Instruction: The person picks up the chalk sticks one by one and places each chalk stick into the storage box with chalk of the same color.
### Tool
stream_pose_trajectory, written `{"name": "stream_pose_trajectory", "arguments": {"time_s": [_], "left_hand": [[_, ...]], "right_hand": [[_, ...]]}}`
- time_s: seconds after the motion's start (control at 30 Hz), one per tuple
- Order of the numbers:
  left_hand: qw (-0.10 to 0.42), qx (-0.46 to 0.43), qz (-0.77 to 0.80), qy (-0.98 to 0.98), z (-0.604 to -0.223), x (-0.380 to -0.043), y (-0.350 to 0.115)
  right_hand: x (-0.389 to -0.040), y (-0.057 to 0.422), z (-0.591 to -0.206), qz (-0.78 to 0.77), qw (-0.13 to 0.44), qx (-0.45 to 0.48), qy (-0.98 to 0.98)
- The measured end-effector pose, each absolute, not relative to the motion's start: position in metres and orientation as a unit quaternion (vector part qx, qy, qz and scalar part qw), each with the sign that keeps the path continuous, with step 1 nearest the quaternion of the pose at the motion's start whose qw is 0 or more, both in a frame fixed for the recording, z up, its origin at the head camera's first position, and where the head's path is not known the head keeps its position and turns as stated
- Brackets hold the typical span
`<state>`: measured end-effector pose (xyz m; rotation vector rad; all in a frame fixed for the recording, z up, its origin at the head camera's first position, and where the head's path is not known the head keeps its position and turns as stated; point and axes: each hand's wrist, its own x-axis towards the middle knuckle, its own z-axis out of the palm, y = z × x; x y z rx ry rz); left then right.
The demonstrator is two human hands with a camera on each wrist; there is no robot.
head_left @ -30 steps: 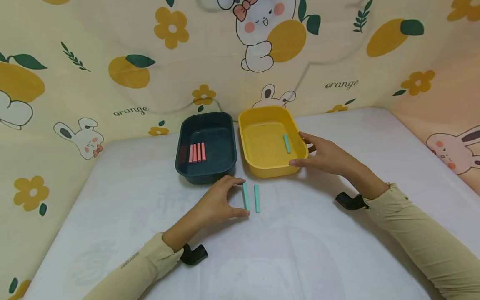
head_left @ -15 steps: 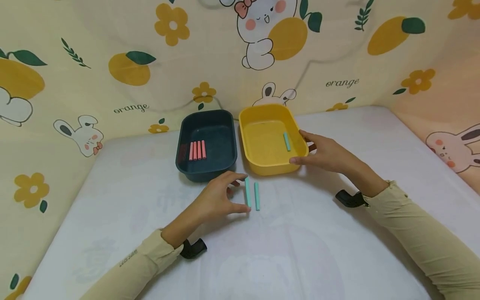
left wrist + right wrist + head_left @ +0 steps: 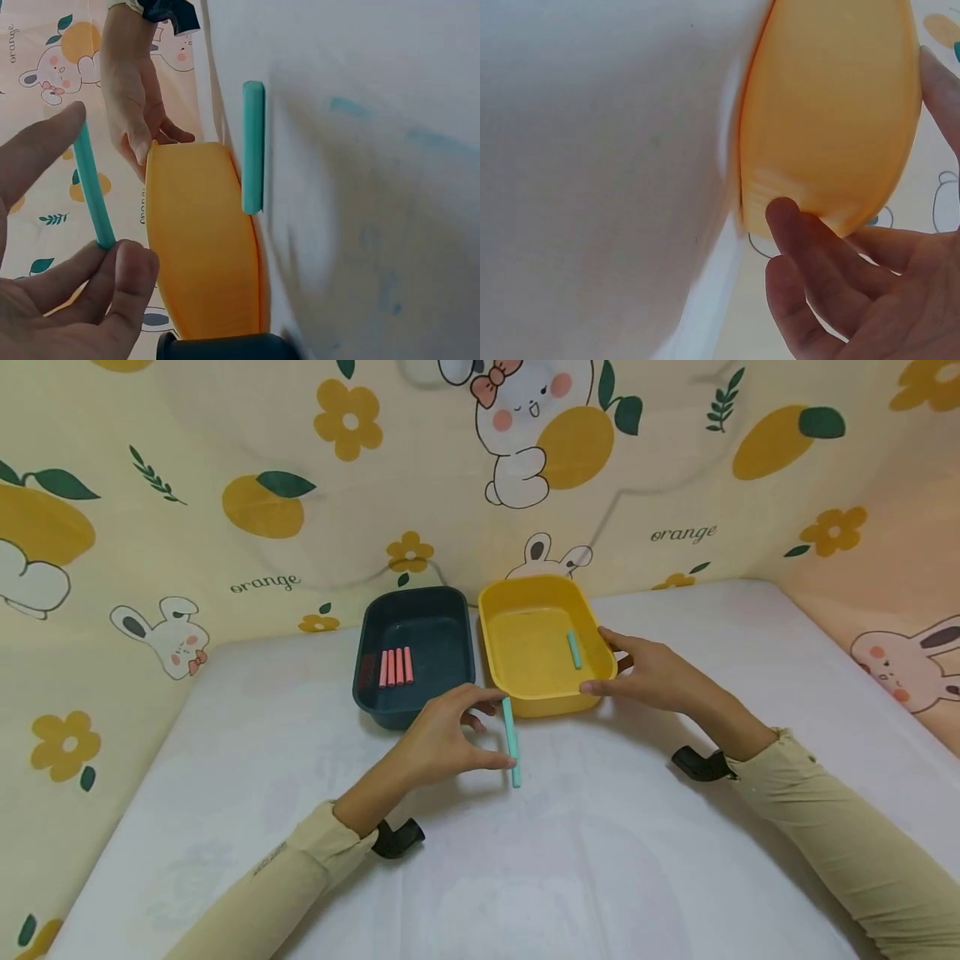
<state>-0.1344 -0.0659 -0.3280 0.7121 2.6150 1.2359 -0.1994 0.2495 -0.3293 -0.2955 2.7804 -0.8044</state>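
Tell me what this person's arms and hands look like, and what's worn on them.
The left hand and right hand are bare, with no gloves. The left sleeve and right sleeve are beige, with creased cloth. Small dark lettering, too small to read, marks the left one. A black, angular piece juts out by each cuff.

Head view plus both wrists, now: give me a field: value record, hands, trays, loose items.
left hand: pinches the held green stick at its two ends, off the table
right hand: holds the yellow tray at its right side
yellow tray contents: one short green stick
dark tray: left of the yellow tray in head view
dark tray contents: four pink sticks, side by side
loose on table: one more green stick, partly hidden in head view
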Motion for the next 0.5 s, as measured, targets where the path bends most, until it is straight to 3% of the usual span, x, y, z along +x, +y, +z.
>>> {"name": "stream_pose_trajectory", "arguments": {"time_s": [0.5], "left_hand": [[0.069,0.278,0.358,0.889,-0.311,-0.159,-0.044]], "right_hand": [[-0.2,0.252,-0.331,-0.278,0.116,-0.106,0.948]]}}
